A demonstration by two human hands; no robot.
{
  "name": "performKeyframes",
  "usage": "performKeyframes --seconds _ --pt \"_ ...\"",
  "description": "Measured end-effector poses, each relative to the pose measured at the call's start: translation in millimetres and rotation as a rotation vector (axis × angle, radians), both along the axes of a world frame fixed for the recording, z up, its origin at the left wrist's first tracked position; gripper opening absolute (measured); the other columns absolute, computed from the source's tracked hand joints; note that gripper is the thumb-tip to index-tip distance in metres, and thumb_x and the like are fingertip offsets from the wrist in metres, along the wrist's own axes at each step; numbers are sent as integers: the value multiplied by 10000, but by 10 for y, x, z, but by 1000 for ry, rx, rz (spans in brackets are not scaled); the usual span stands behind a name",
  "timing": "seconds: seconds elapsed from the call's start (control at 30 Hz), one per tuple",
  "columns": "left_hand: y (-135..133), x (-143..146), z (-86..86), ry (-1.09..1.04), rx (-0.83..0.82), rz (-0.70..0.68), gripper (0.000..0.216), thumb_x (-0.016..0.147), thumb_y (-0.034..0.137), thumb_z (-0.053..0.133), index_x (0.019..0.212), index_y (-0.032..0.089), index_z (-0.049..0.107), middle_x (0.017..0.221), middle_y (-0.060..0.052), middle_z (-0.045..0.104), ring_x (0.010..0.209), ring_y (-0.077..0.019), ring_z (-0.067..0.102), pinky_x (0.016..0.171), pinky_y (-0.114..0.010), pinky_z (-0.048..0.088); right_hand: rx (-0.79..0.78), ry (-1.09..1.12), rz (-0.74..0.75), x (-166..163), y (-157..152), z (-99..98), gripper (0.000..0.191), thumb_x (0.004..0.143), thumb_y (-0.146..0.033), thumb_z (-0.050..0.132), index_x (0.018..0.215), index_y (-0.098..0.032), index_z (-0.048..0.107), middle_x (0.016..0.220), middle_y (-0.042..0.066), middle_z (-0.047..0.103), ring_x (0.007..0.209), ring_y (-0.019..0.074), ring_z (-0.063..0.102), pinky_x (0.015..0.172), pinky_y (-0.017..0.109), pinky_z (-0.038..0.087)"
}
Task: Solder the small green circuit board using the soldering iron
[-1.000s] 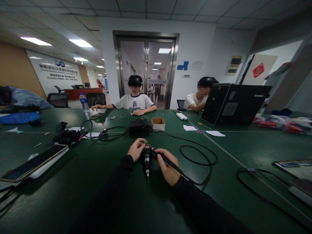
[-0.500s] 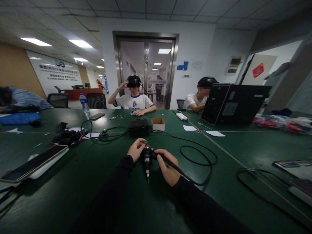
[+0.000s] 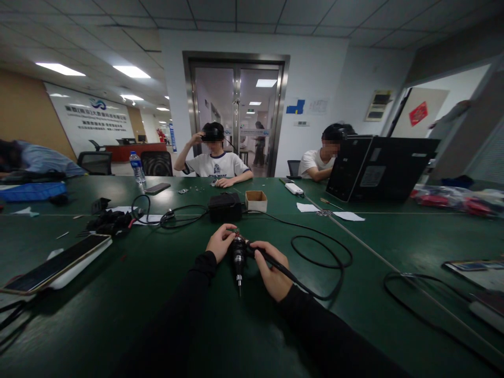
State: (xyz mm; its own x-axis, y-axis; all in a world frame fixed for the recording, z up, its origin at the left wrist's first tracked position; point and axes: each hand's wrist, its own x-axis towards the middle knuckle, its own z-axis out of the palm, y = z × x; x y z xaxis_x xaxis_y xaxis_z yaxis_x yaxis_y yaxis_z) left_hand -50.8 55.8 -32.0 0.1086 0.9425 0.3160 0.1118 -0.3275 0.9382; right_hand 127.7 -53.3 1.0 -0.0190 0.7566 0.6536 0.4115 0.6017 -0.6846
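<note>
At the lower center of the frame, a person's left hand [image 3: 219, 243] pinches a small reddish part [image 3: 237, 232] at the far end of a black-and-silver pointed tool [image 3: 238, 257] above the green counter [image 3: 165, 310], while the right hand [image 3: 275, 273] grips a black corded handle [image 3: 269, 258]. Beyond them, near center, a black box [image 3: 224, 208] sits beside an open carton [image 3: 256, 206].

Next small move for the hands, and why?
I'd probably steady the left hand against the dark metal-tipped tool before shifting the right hand. The left fingertips are at that tool's far end, the right hand's black corded handle angles toward it, and the small parts there look tiny, their details unreadable.
</note>
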Motion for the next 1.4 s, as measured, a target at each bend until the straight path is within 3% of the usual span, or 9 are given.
performKeyframes --seconds 1.1,1.27,1.4 --pt "1 -6 -17 2 -18 -25 269 778 337 605 1004 192 591 857 -43 709 862 -197 667 879 -341 480 -19 55 -37 2 6 5 156 877 -228 519 927 -207 666 941 44 707 888 199 656 830 313 506" --pt "12 -17 1 215 -52 71 247 812 345 543 982 198 644 782 -32 692 786 -199 644 803 -325 481 -34 101 -79 12 22 -7 168 885 -254 510 928 -203 664 926 41 706 859 196 655 783 301 514" --pt "45 -45 41 317 -96 110 208 794 324 560 915 207 682 834 -44 712 810 -204 642 824 -324 472 -81 140 -87 10 42 -23 182 879 -279 513 928 -201 669 904 42 702 777 189 649 686 286 520"
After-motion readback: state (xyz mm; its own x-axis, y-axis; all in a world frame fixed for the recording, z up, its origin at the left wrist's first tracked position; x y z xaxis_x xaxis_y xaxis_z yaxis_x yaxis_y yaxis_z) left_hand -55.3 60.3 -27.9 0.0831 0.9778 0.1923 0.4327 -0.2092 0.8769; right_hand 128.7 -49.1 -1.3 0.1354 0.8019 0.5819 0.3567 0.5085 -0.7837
